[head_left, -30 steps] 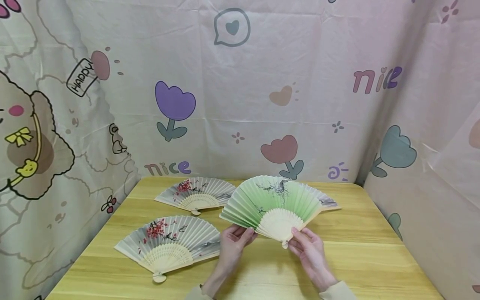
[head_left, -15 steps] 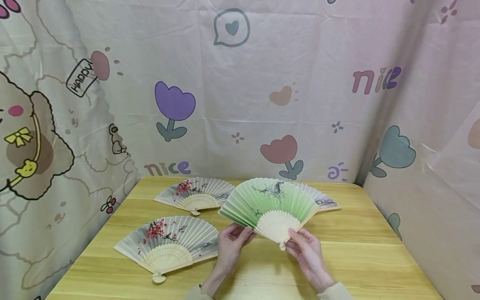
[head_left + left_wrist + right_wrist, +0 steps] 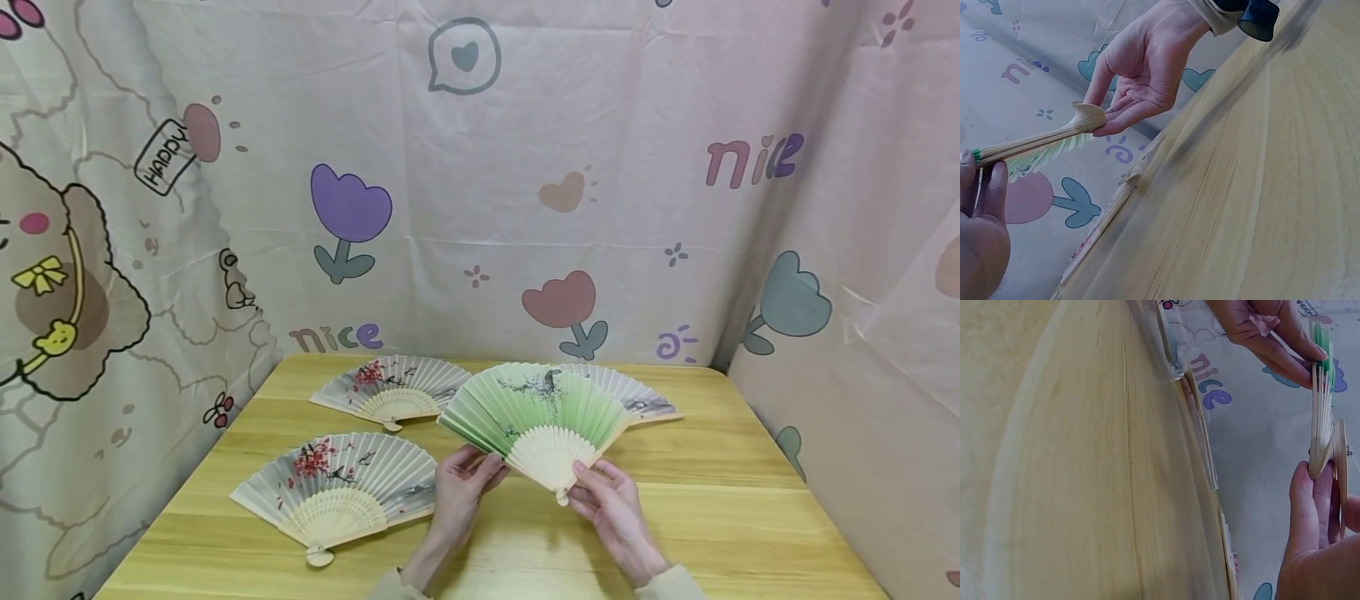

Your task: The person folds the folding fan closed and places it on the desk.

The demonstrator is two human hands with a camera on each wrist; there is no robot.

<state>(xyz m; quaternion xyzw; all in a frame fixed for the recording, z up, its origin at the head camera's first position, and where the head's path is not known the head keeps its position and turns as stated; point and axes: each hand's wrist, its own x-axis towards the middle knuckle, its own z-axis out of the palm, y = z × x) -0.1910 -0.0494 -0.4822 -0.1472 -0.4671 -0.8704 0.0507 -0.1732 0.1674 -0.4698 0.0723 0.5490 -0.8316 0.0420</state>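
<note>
A spread green folding fan [image 3: 551, 408] with a dark branch print and pale ribs is held up above the table by both hands. My left hand [image 3: 463, 492] pinches its left edge between thumb and fingers, seen also in the left wrist view at the fan's side edge [image 3: 1035, 145]. With thumb and fingers, my right hand [image 3: 611, 508] grips the lower right edge near the pivot end. In the right wrist view, the right hand [image 3: 1319, 544] holds the stacked ribs [image 3: 1322, 425] from below, while the left hand [image 3: 1272, 337] pinches the green part.
A grey folding fan [image 3: 337, 492] with red blossoms lies spread at the front left of the wooden table [image 3: 720, 533]. A similar fan [image 3: 393, 392] lies behind it. Another grey fan [image 3: 652, 406] is partly hidden behind the green one. Printed cloth [image 3: 465, 167] hangs around the table.
The green fan has sunk slightly, and its right side has shifted a little left. My right hand has moved slightly left with it; both hands keep their hold. The other fans lie still.
</note>
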